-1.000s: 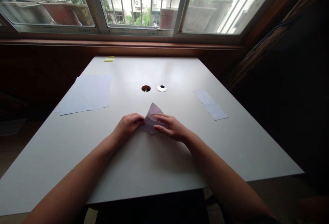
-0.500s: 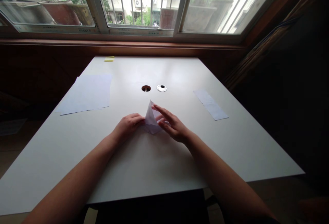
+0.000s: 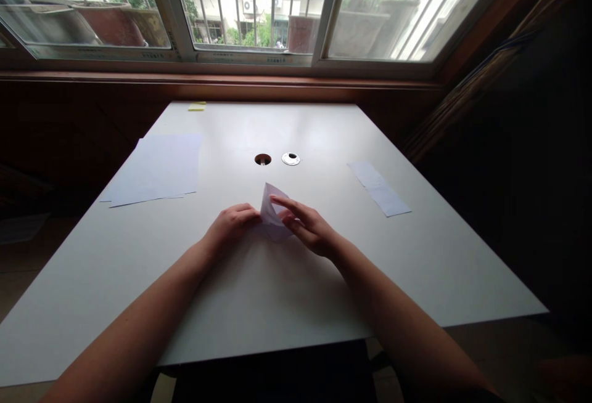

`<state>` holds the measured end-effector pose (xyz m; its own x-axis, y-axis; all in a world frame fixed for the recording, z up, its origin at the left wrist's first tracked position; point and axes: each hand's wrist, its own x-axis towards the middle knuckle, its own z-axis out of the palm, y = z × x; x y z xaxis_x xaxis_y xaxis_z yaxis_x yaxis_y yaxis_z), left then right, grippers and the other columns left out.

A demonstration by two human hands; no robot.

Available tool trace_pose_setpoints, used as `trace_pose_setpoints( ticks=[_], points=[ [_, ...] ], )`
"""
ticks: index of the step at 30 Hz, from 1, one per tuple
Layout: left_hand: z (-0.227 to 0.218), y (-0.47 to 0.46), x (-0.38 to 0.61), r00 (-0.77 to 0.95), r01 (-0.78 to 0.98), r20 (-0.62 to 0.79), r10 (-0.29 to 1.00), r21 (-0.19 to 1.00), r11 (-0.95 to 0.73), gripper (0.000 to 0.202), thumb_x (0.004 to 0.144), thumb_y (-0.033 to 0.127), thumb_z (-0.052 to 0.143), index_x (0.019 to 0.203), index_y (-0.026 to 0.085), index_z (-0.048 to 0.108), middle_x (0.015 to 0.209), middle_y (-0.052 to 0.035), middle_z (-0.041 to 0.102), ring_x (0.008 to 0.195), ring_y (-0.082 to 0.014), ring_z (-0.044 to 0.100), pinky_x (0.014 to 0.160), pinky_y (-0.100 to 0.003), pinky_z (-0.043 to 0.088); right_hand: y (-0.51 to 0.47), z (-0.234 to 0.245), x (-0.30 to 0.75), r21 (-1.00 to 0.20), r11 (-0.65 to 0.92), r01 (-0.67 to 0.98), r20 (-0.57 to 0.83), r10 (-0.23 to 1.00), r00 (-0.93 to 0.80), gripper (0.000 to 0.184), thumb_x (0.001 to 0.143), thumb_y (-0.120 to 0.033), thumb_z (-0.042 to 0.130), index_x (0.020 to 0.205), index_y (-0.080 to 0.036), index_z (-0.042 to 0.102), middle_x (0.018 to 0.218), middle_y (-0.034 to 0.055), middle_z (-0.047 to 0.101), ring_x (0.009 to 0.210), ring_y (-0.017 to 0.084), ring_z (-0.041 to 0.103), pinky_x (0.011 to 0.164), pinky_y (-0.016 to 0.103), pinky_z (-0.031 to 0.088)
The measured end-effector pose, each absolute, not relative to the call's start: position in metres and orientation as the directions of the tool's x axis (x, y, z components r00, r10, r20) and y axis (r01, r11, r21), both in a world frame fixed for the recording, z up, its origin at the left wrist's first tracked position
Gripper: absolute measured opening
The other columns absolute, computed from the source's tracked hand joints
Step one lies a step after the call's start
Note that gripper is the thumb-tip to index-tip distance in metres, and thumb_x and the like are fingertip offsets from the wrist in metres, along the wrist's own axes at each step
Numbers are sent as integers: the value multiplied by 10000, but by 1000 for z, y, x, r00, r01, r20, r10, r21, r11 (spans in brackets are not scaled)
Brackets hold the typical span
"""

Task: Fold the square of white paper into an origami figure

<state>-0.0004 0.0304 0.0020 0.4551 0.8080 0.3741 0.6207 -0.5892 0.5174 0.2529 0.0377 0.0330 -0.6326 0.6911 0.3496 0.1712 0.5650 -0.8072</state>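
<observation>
A folded sheet of white paper [image 3: 272, 221] rests on the white table [image 3: 296, 304] in front of me, one pointed flap standing up. At its left edge, my left hand [image 3: 235, 218] is closed with the fingertips pinching the paper. My right hand [image 3: 309, 225] comes in from the right with its fingers stretched out and apart. Its index finger touches the inner side of the raised flap, and the lower fingers reach into the opened fold. Part of the paper's right side is hidden behind this hand.
Loose white sheets [image 3: 157, 169] lie on the left. Two joined paper strips [image 3: 379, 188] lie on the right. Beyond the paper are a round hole [image 3: 263, 159] and a round cover [image 3: 291, 159]. Yellow sticky notes [image 3: 197, 106] sit at the back edge, below the window.
The raised flap's tip has shifted slightly left and down, and the fold looks wider. My right fingers have moved a little left and lower with it. My left hand stays in place.
</observation>
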Motion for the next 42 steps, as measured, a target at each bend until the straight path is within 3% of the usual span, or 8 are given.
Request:
trace_pose_setpoints(
  ticks=[6,10,15,21,27,33,42],
  points=[
    [2,30,0,408,625,372,834,552,-552,185,968,278,549,999,208,718,938,-49,702,843,-164,661,775,-260,513,40,24,247,-883,467,46,364,743,-562,350,918,-303,618,1256,-222,576,1070,77,671,925,178,675,864,337,566],
    [2,29,-1,389,620,368,845,574,-535,166,960,271,565,985,210,717,935,-44,701,851,-165,661,789,-264,515,42,23,244,-867,474,152,330,777,-536,168,890,-323,648,999,-198,671,938,56,693,851,170,660,790,294,549],
    [2,30,-2,395,610,365,843,582,-538,164,961,272,560,968,209,712,928,-42,696,845,-166,658,778,-269,515,43,27,242,-880,403,251,242,836,-493,169,855,-349,665,857,-180,669,771,11,646,704,139,581,665,251,471],
    [2,30,-2,415,592,357,837,593,-546,165,969,291,552,995,212,695,941,-43,682,852,-166,646,790,-282,507,46,25,244,-916,266,299,101,877,-471,213,801,-381,692,846,-175,664,720,-17,594,673,127,522,603,230,401],
    [0,30,-4,391,658,338,856,547,-517,163,899,315,666,1023,210,667,909,-33,659,856,-190,607,794,-313,498,51,20,247,-958,144,248,18,894,-448,250,770,-398,726,902,-192,674,795,-3,638,720,144,558,619,243,419],
    [-2,31,-8,333,676,340,879,565,-474,140,918,227,616,1050,218,663,924,-31,645,883,-189,604,815,-320,494,55,20,249,-968,141,209,39,903,-428,233,765,-394,730,887,-198,697,864,22,703,804,167,631,726,286,474],
    [-5,32,-7,316,730,422,850,464,-502,182,927,214,588,1083,239,678,1001,-51,648,966,-227,558,904,-389,482,57,10,249,-926,168,339,12,909,-417,206,737,-384,737,824,-198,733,750,-11,681,711,148,597,666,259,451]
  ],
)
